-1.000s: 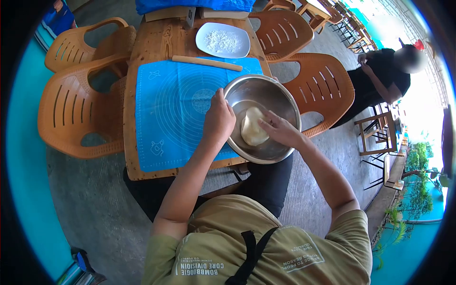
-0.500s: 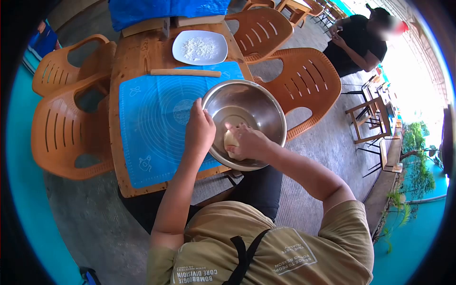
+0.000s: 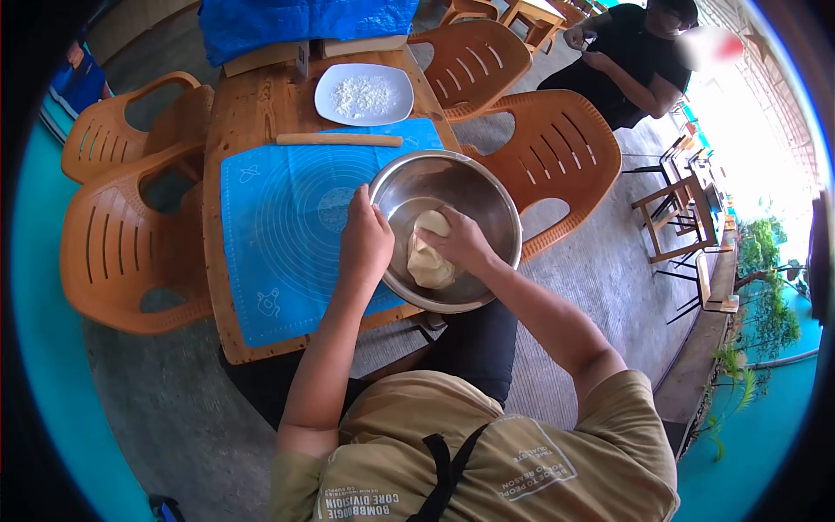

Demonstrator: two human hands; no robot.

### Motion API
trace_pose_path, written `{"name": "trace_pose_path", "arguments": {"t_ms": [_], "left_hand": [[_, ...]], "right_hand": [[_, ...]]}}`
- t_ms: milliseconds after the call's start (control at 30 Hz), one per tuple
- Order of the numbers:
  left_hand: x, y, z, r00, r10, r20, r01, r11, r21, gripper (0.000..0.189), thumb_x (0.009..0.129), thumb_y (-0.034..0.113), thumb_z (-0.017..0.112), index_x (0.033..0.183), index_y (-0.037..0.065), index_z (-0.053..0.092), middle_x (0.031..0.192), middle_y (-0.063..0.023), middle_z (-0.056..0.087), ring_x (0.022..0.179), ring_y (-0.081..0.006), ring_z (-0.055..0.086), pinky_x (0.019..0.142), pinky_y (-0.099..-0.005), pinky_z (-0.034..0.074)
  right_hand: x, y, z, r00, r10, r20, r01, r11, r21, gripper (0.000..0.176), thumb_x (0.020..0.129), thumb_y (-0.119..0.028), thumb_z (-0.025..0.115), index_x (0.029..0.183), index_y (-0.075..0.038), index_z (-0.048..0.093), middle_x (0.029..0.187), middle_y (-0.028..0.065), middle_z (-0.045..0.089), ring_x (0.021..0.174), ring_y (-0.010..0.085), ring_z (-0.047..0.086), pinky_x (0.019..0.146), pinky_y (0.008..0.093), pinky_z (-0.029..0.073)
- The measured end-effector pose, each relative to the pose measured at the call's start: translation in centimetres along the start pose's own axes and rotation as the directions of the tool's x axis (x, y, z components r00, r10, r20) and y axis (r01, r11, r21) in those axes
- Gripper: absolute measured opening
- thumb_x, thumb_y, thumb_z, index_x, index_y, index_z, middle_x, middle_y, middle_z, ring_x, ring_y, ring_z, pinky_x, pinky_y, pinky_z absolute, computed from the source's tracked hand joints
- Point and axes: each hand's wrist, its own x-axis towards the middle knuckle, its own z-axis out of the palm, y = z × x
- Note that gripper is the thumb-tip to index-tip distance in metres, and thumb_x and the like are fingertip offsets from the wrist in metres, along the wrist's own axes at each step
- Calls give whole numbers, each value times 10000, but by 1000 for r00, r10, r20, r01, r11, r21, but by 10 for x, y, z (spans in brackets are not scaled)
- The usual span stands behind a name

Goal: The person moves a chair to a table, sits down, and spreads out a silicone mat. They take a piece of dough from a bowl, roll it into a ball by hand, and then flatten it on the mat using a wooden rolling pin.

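A steel mixing bowl (image 3: 487, 200) is tilted over the table's right front edge, above my lap. My left hand (image 3: 365, 237) grips the bowl's left rim, thumb on the near side and fingers partly hidden. Inside the bowl lies a pale lump of dough (image 3: 429, 266). My right hand (image 3: 461, 242) is closed on the upper part of the dough, which bulges between thumb and fingers. Left of the bowl, a blue silicone baking mat (image 3: 287, 217) with printed circles covers the table.
A wooden rolling pin (image 3: 339, 139) lies across the mat's far edge. Behind it sits a white plate (image 3: 326, 94) of white flour. Orange chairs (image 3: 557, 157) flank the wooden table (image 3: 252, 96). A person in black (image 3: 639, 52) stands at the upper right.
My right hand has shifted from pressing down on the dough to grasping its upper end, and the dough now looks longer. The person in black has moved left. My left hand stays put.
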Motion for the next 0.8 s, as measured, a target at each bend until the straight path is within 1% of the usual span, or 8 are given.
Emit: {"name": "trace_pose_path", "arguments": {"t_ms": [200,300,333,400,533,600,633,800], "left_hand": [[1,3,-1,999,-35,16,36,999,-23,449,1040,126,425,1449,-57,390,1422,-317,496,1273,-457,540,1055,-486,484],[1,-1,3,1000,7,-8,-7,1000,6,448,1034,119,432,1440,-66,390,1409,-316,502,1243,-460,563,1028,-491,509],[2,-3,3,1000,20,-23,-19,1000,17,448,1034,118,429,1440,-66,388,1408,-316,504,1239,-460,566,1025,-492,511],[1,-1,2,1000,-3,-6,3,1000,8,445,1034,117,428,1438,-66,391,1407,-316,505,1239,-460,566,1023,-492,511],[2,-2,3,1000,4,-18,-4,1000,-2,440,1032,121,430,1432,-59,399,1406,-312,509,1225,-458,577,1013,-496,515],[1,0,1,1000,-22,-7,22,1000,0,438,1032,124,432,1431,-55,401,1406,-309,511,1211,-457,587,1006,-496,520],[1,3,-1,999,-43,11,43,999,-5,437,1032,127,434,1430,-51,403,1405,-306,513,1198,-456,597,999,-497,525],[1,2,0,999,-40,7,40,999,6,436,1037,131,431,1434,-48,400,1402,-301,518,1169,-452,616,975,-493,543]], "right_hand": [[-11,-23,-26,998,57,-42,-53,996,77,486,915,-415,714,1166,-1,674,1034,219,726,1017,379,705,906,430,538],[-14,-11,-34,947,-283,153,296,953,-68,346,985,-306,647,1206,-51,723,1148,211,699,1055,396,671,958,435,520],[-14,-11,-35,946,-286,154,299,952,-70,346,985,-306,647,1206,-51,723,1148,211,699,1055,396,671,958,435,520],[-16,-9,-33,898,-362,249,432,830,-353,453,948,-306,679,1334,-72,636,1312,222,608,1173,421,608,1020,453,493],[-2,-11,-30,954,-217,206,270,920,-282,660,907,-304,709,1483,-94,464,1437,223,492,1300,435,515,1074,470,461],[2,-15,-34,938,-5,346,88,971,-222,808,881,-326,728,1545,-102,325,1510,233,411,1318,442,503,1096,481,440],[8,1,-23,931,-172,322,250,943,-219,783,866,-355,739,1515,-91,390,1478,244,468,1283,438,544,1104,473,435],[9,6,-16,908,-202,367,333,880,-339,763,826,-475,733,1424,-65,496,1292,251,627,1165,382,644,998,454,518]]}}
